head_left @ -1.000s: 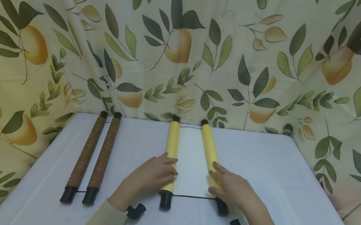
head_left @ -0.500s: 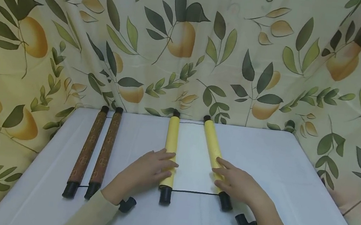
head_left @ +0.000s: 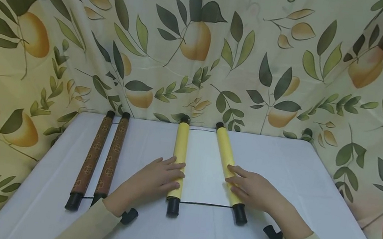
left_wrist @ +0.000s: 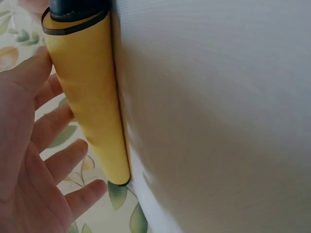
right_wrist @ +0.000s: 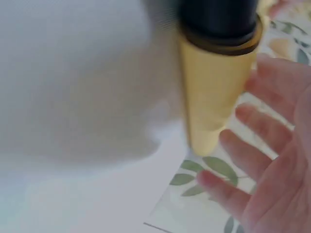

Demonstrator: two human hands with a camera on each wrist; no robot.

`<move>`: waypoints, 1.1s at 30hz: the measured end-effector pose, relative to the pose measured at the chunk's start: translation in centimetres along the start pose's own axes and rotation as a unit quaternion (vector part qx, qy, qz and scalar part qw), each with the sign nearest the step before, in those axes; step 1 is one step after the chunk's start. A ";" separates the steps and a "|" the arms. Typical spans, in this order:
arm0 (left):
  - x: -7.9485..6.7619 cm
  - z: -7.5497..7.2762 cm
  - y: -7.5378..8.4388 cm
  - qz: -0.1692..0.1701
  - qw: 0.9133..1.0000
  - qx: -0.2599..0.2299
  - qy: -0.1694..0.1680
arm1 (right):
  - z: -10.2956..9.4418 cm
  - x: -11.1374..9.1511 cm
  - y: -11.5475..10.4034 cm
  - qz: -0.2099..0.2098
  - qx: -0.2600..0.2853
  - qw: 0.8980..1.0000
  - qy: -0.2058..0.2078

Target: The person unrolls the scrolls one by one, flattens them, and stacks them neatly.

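A yellow scroll with black knobs lies partly unrolled on the table, white paper [head_left: 203,165] showing between its two rolls. Over the left roll [head_left: 181,142] rests my left hand [head_left: 156,177], its fingers spread across the top. In the left wrist view, the fingers reach along the side of that yellow roll [left_wrist: 90,97]. On the right roll [head_left: 224,146] lies my right hand [head_left: 256,188], fingers extended and apart. The right wrist view shows the same yellow roll [right_wrist: 214,92] beside these fingertips, with its black knob [right_wrist: 218,17] nearest the camera.
A brown patterned scroll [head_left: 90,154] lies to the left, its two rolls side by side, the left sleeve [head_left: 90,223] close to its near end. A fruit-and-leaf print curtain [head_left: 197,76] hangs right behind the white-covered table [head_left: 270,154]. Black angled pieces [head_left: 273,234] sit at both wrists.
Both hands have spread slightly outward with the rolls, so the white paper between them is a little wider. The wrists have swung outward. The brown scroll stays in place.
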State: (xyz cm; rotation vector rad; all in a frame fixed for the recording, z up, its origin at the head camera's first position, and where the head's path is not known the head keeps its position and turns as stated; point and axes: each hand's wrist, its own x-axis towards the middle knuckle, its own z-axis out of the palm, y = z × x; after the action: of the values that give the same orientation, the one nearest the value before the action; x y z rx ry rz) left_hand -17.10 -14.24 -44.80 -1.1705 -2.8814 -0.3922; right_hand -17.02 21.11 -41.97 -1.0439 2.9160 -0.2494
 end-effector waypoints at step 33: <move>-0.2 0.5 -0.8 -0.022 1.000 0.011 -0.003 | 0.2 0.0 2.6 -0.039 -0.046 0.998 -0.012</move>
State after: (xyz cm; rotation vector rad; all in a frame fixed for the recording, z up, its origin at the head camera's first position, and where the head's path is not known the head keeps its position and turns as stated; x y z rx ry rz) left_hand -17.43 -14.79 -45.48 -1.1074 -2.9127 -0.3568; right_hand -18.62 23.09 -42.57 -1.1660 2.8941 -0.1031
